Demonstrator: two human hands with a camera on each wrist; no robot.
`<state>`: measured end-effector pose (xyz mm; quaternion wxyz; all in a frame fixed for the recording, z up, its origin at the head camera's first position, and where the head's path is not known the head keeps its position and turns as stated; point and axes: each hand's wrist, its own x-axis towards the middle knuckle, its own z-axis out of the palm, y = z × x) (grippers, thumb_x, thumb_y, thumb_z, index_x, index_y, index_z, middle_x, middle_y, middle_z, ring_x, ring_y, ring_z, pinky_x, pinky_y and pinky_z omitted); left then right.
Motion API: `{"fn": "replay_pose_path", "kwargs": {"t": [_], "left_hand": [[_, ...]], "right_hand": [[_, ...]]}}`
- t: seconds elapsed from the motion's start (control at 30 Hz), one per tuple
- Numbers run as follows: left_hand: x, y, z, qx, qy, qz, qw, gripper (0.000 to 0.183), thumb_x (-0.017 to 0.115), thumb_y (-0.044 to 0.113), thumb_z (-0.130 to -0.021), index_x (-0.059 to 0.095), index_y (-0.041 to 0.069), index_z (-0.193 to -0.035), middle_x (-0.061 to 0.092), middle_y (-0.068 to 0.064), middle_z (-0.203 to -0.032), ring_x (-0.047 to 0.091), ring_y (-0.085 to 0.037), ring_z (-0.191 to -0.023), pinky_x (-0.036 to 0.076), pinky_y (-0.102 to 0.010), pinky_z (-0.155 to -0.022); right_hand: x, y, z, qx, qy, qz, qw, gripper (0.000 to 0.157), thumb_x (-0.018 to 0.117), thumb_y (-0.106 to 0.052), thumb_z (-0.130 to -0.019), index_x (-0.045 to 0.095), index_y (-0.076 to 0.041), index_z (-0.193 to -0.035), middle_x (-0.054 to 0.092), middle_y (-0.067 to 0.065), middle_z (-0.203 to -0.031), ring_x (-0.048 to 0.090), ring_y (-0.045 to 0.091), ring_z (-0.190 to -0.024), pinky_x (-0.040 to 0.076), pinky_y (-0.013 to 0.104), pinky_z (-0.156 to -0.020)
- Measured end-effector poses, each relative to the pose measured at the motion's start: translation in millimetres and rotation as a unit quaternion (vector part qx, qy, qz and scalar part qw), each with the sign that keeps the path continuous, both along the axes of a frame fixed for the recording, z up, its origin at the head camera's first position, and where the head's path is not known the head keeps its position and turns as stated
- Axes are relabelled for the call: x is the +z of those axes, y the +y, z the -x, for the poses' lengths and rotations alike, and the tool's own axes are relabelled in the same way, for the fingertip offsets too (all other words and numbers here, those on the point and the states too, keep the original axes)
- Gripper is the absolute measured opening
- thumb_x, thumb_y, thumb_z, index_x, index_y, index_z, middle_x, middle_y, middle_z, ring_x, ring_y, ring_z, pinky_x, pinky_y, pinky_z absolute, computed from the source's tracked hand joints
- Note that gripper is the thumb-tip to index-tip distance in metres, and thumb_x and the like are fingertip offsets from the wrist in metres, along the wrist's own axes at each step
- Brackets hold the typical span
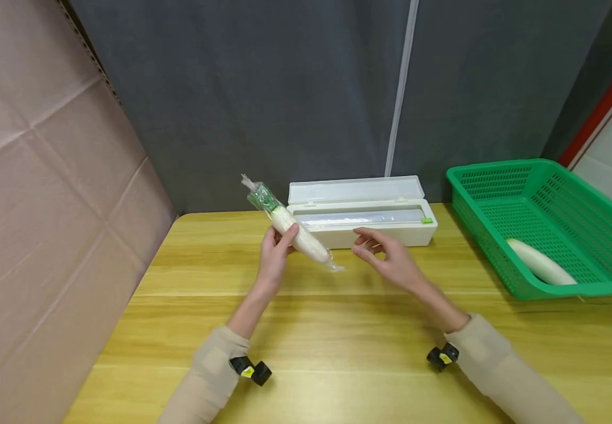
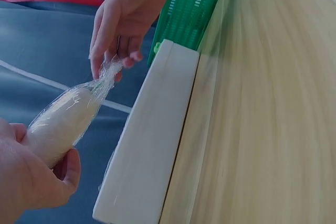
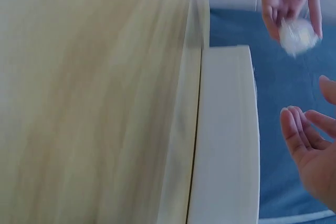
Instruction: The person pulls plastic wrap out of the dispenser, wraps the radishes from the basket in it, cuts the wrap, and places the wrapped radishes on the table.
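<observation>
A white radish (image 1: 306, 240) with a green top is wrapped in clear plastic film, its ends gathered into twists. My left hand (image 1: 275, 254) grips it around the middle, thumb on top, and holds it tilted in front of the film box. To its right, my right hand (image 1: 389, 257) is in the air with fingers loosely bent and nothing between them. A gap separates that hand from the wrapped radish (image 3: 298, 37) in the right wrist view. Behind both hands is a white cling film dispenser (image 1: 380, 237), its lid raised and a film roll (image 1: 359, 217) inside.
On the right stands a green plastic basket (image 1: 512, 268) with a bare white radish (image 1: 541, 262) in it. The wooden table (image 1: 338, 341) ends at a grey curtain (image 1: 242, 106). A pale covered wall (image 1: 46, 206) runs along the left.
</observation>
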<state>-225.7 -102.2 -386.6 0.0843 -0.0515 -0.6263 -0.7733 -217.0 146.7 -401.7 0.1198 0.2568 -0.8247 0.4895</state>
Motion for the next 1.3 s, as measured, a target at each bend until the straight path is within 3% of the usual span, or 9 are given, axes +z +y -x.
{"fn": "replay_pose_path", "kwargs": {"t": [0.23, 0.4, 0.5, 0.67, 0.7, 0.8, 0.97, 1.1, 1.3], "left_hand": [[-4.8, -20.5, 6.7, 0.029, -0.028, 0.032, 0.9987, 0.041, 0.061, 0.02, -0.1, 0.05, -0.006, -0.13, 0.059, -0.007, -0.107, 0.058, -0.011, -0.093, 0.05, -0.023, -0.078], [-7.5, -35.2, 11.7, 0.05, -0.037, 0.053, 0.9967, 0.039, 0.062, 0.022, -0.099, 0.051, -0.004, -0.127, 0.057, -0.005, -0.103, 0.057, -0.012, -0.09, 0.049, -0.023, -0.076], [-9.9, -45.9, 15.7, 0.059, -0.042, 0.071, 0.9948, 0.04, 0.064, 0.023, -0.098, 0.052, -0.003, -0.127, 0.055, -0.006, -0.103, 0.056, -0.014, -0.091, 0.049, -0.024, -0.078], [-13.2, -65.0, 21.7, 0.068, -0.065, 0.112, 0.9892, 0.042, 0.065, 0.026, -0.098, 0.054, -0.003, -0.126, 0.052, -0.006, -0.102, 0.052, -0.015, -0.091, 0.047, -0.025, -0.079], [-9.0, -67.2, 19.0, 0.069, -0.071, 0.122, 0.9877, 0.04, 0.065, 0.024, -0.098, 0.054, -0.004, -0.125, 0.052, -0.006, -0.101, 0.051, -0.016, -0.09, 0.046, -0.025, -0.079], [-10.1, -77.7, 20.9, 0.078, -0.09, 0.148, 0.9817, 0.042, 0.065, 0.026, -0.098, 0.054, -0.003, -0.127, 0.051, -0.006, -0.102, 0.05, -0.015, -0.09, 0.045, -0.024, -0.077], [-18.6, -94.4, 27.8, 0.11, -0.096, 0.191, 0.9707, 0.048, 0.067, 0.032, -0.096, 0.056, -0.001, -0.128, 0.052, -0.009, -0.105, 0.051, -0.018, -0.091, 0.046, -0.026, -0.076], [-19.8, -106.6, 32.4, 0.131, -0.103, 0.235, 0.9575, 0.049, 0.066, 0.034, -0.096, 0.056, -0.002, -0.127, 0.054, -0.014, -0.109, 0.052, -0.023, -0.092, 0.047, -0.03, -0.076], [-21.1, -125.9, 39.0, 0.137, -0.124, 0.306, 0.9339, 0.057, 0.066, 0.04, -0.096, 0.053, -0.003, -0.131, 0.057, -0.018, -0.113, 0.055, -0.025, -0.094, 0.048, -0.032, -0.077]], "right_hand": [[-1.3, 19.6, 13.6, -0.028, 0.053, -0.008, 0.998, 0.034, 0.071, -0.001, -0.093, 0.063, 0.005, -0.125, 0.068, 0.015, -0.102, 0.06, 0.024, -0.085, 0.053, 0.025, -0.076], [-2.5, 33.2, 24.1, -0.066, 0.09, -0.013, 0.994, 0.031, 0.073, 0.001, -0.09, 0.065, 0.009, -0.12, 0.068, 0.018, -0.099, 0.062, 0.029, -0.083, 0.054, 0.034, -0.073], [-2.3, 42.2, 29.1, -0.088, 0.096, -0.016, 0.991, 0.031, 0.072, 0.001, -0.09, 0.065, 0.01, -0.119, 0.068, 0.021, -0.099, 0.062, 0.031, -0.085, 0.053, 0.038, -0.073], [-5.1, 61.6, 38.9, -0.123, 0.101, -0.01, 0.987, 0.03, 0.072, 0.003, -0.089, 0.065, 0.012, -0.117, 0.066, 0.025, -0.1, 0.06, 0.033, -0.087, 0.049, 0.03, -0.075], [-5.7, 66.0, 40.8, -0.13, 0.099, -0.009, 0.987, 0.03, 0.071, 0.003, -0.089, 0.065, 0.012, -0.117, 0.065, 0.025, -0.1, 0.059, 0.032, -0.086, 0.048, 0.029, -0.075], [-7.5, 78.7, 45.6, -0.161, 0.102, -0.016, 0.981, 0.027, 0.071, 0.001, -0.09, 0.066, 0.01, -0.115, 0.065, 0.025, -0.099, 0.058, 0.033, -0.085, 0.046, 0.03, -0.075], [-5.5, 96.0, 47.3, -0.21, 0.094, -0.045, 0.972, 0.027, 0.071, -0.006, -0.092, 0.067, 0.008, -0.115, 0.064, 0.026, -0.105, 0.058, 0.039, -0.092, 0.045, 0.043, -0.081], [-4.5, 105.2, 48.4, -0.219, 0.062, -0.065, 0.971, 0.031, 0.068, -0.011, -0.096, 0.065, 0.008, -0.119, 0.061, 0.028, -0.112, 0.054, 0.043, -0.098, 0.042, 0.049, -0.086], [-8.1, 111.3, 53.7, -0.222, 0.054, -0.08, 0.97, 0.032, 0.068, -0.012, -0.096, 0.064, 0.009, -0.119, 0.06, 0.03, -0.113, 0.054, 0.045, -0.099, 0.041, 0.05, -0.086]]}}
